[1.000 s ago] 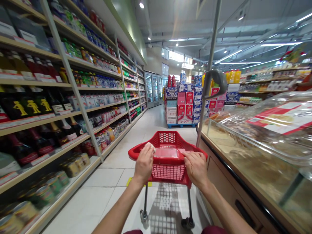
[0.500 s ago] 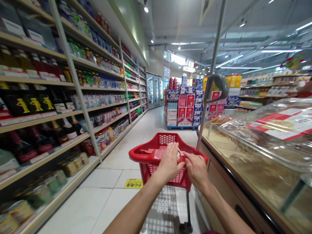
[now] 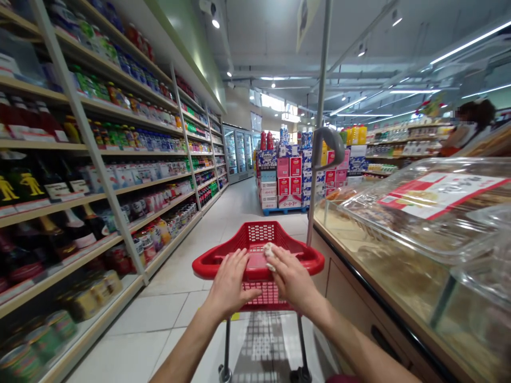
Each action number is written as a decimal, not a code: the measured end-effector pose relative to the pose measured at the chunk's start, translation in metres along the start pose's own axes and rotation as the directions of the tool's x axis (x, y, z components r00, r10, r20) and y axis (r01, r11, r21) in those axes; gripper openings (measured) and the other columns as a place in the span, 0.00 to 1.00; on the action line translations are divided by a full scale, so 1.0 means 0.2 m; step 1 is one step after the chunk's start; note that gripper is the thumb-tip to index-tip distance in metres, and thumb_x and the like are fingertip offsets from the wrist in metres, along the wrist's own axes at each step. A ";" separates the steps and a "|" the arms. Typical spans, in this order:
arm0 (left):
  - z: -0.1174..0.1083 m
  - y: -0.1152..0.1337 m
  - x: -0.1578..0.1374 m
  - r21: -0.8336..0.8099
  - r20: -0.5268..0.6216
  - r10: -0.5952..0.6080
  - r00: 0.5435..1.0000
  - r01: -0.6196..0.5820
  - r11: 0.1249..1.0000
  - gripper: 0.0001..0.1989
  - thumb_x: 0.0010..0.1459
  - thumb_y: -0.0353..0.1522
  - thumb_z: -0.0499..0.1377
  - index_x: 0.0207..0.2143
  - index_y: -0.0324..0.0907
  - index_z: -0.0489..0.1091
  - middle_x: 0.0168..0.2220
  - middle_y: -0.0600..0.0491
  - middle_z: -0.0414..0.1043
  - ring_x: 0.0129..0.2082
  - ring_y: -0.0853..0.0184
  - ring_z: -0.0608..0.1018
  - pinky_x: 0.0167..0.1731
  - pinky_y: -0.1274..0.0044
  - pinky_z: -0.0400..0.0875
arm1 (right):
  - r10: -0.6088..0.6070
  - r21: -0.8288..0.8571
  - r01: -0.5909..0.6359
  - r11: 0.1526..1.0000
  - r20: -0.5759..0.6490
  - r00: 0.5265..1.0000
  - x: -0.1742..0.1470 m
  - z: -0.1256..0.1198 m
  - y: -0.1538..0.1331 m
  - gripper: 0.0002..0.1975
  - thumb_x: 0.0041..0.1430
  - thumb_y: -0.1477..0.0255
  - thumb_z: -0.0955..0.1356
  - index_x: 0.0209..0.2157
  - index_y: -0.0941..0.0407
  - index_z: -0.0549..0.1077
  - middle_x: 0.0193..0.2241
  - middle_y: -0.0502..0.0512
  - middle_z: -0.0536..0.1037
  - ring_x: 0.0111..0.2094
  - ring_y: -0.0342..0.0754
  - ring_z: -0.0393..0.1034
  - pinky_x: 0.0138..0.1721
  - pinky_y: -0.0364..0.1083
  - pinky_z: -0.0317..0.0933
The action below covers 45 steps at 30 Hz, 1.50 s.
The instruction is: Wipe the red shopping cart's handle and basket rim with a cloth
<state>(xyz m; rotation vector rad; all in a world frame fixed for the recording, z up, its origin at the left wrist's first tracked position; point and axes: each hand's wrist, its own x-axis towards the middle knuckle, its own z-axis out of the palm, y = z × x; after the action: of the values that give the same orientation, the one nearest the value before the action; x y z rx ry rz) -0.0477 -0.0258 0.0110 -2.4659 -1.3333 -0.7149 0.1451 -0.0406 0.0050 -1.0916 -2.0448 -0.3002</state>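
Ahead of me stands a red plastic shopping cart (image 3: 259, 274) with perforated walls. My left hand (image 3: 229, 282) lies on the left part of its handle, fingers stretched out and thumb apart. My right hand (image 3: 293, 274) is over the right part of the handle, with a crumpled whitish wad (image 3: 269, 250), like a tissue or cloth, under its fingers. The wad is mostly covered, so its exact kind cannot be told. A pinkish panel on the handle shows between the two hands.
Drink shelves (image 3: 131, 149) line the left side. A glass-sided counter (image 3: 351, 234) with clear food boxes (image 3: 423, 202) runs close on the right, beside a metal pole (image 3: 319, 106). Stacked cartons (image 3: 289, 181) stand ahead. A person (image 3: 471, 122) is at far right.
My left hand has moved left along the handle. The whitish wad, earlier between my hands, is now under my right fingers. The cart and view have shifted, and a person has come into view.
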 end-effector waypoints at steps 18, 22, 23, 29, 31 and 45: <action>0.07 0.01 0.00 0.086 -0.146 0.017 0.989 -0.004 0.996 0.27 0.49 0.41 0.55 0.50 0.38 0.59 0.53 0.44 0.61 0.53 0.57 0.63 0.51 0.62 0.57 | 0.072 0.026 -0.069 0.997 -0.128 0.989 -0.08 -0.05 0.17 0.16 0.56 0.75 0.58 0.44 0.57 0.69 0.47 0.58 0.70 0.49 0.50 0.62 0.51 0.55 0.55; 0.07 0.01 0.00 0.081 -0.170 0.021 0.985 -0.007 0.997 0.25 0.50 0.40 0.55 0.49 0.39 0.60 0.52 0.45 0.62 0.53 0.57 0.63 0.51 0.61 0.57 | 0.300 0.000 -0.304 0.953 -0.165 0.940 -0.08 -0.15 0.41 0.15 0.56 0.72 0.57 0.37 0.57 0.73 0.37 0.59 0.75 0.42 0.50 0.68 0.44 0.52 0.63; 0.07 0.02 0.00 0.079 -0.180 0.019 0.983 -0.005 0.997 0.25 0.50 0.40 0.55 0.49 0.38 0.60 0.52 0.44 0.62 0.53 0.57 0.63 0.51 0.62 0.57 | 0.322 0.007 -0.327 0.945 -0.189 0.927 -0.09 -0.15 0.42 0.15 0.56 0.72 0.57 0.37 0.57 0.73 0.37 0.59 0.75 0.42 0.50 0.69 0.43 0.51 0.63; 0.09 0.03 0.01 0.068 -0.213 0.013 0.977 0.001 0.998 0.25 0.50 0.40 0.55 0.49 0.38 0.60 0.52 0.44 0.63 0.53 0.57 0.64 0.50 0.62 0.57 | 0.006 -0.004 -0.007 1.000 -0.275 0.961 -0.10 0.02 0.12 0.16 0.56 0.78 0.58 0.44 0.57 0.69 0.49 0.59 0.68 0.52 0.50 0.58 0.51 0.54 0.57; 0.09 0.02 0.01 0.067 -0.209 0.016 0.978 -0.002 0.998 0.25 0.50 0.40 0.55 0.49 0.39 0.61 0.52 0.44 0.63 0.52 0.57 0.64 0.50 0.62 0.58 | -0.014 -0.032 0.005 0.999 -0.280 0.960 -0.10 0.02 0.12 0.16 0.56 0.78 0.58 0.45 0.57 0.69 0.49 0.59 0.68 0.53 0.50 0.58 0.52 0.55 0.56; 0.10 0.04 0.02 0.072 -0.204 0.011 0.979 0.004 0.997 0.25 0.50 0.40 0.55 0.49 0.38 0.61 0.51 0.44 0.63 0.52 0.56 0.64 0.50 0.62 0.58 | 0.031 -0.122 -0.068 0.990 -0.284 0.958 -0.12 0.04 0.19 0.17 0.57 0.78 0.57 0.47 0.56 0.67 0.49 0.61 0.67 0.53 0.51 0.56 0.51 0.57 0.55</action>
<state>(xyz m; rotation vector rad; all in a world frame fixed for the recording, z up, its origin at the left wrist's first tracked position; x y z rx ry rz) -0.0332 -0.0188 -0.0032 -2.2684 -1.2556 -0.8766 0.1791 -0.0280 -0.0234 -1.1080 -1.7621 -0.5394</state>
